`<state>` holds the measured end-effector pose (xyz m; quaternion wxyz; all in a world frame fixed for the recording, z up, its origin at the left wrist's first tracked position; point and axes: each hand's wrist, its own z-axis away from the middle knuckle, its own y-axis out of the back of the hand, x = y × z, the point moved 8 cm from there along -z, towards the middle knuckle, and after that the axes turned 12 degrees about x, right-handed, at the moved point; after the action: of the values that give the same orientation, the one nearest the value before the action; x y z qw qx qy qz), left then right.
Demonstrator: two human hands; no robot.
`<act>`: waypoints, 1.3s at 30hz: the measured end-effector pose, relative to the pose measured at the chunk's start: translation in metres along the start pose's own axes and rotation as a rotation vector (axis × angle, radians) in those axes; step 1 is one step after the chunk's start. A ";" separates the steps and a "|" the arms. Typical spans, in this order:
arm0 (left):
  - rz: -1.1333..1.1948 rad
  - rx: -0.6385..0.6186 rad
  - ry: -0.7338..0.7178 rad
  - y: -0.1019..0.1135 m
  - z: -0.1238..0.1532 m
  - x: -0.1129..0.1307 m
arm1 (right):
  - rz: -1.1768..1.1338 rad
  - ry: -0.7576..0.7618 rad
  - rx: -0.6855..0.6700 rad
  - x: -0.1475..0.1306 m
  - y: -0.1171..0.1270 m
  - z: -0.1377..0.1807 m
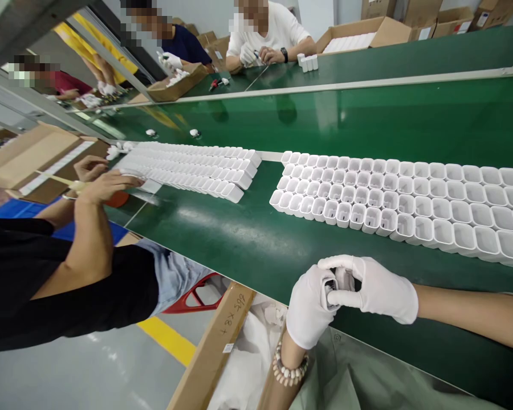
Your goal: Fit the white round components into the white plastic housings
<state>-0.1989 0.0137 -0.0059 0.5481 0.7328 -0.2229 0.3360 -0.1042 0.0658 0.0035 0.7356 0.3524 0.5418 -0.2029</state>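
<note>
My left hand (310,307) and my right hand (374,287), both in white gloves, meet at the near edge of the green conveyor belt (239,239). Together they grip a small white plastic housing (340,283) with a dark opening, fingers curled round it. A bead bracelet (289,370) sits on my left wrist. Just beyond my hands, rows of open white housings (410,199) stand upright on the belt.
A second block of white housings (196,168) lies further left on the belt, where a co-worker's bare hands (100,182) rest. A cardboard box with white bags (235,353) sits below my hands. Other people work across the far belt beside cardboard boxes (359,34).
</note>
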 end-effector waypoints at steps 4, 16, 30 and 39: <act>0.235 0.030 0.007 0.007 0.001 0.003 | -0.043 -0.001 -0.032 -0.002 -0.001 0.003; 0.220 0.174 0.035 0.011 0.008 -0.008 | -0.031 0.149 0.154 -0.011 0.004 0.006; 0.378 0.026 0.276 0.016 0.002 -0.011 | -0.946 -0.433 -0.153 -0.001 -0.012 -0.004; 0.288 0.022 0.245 0.022 -0.004 -0.003 | -0.868 -0.327 -0.184 0.001 -0.018 -0.002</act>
<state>-0.2173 0.0105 0.0067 0.5090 0.6530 -0.2537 0.5001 -0.1174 0.0558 -0.0033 0.6865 -0.0097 0.5318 -0.4958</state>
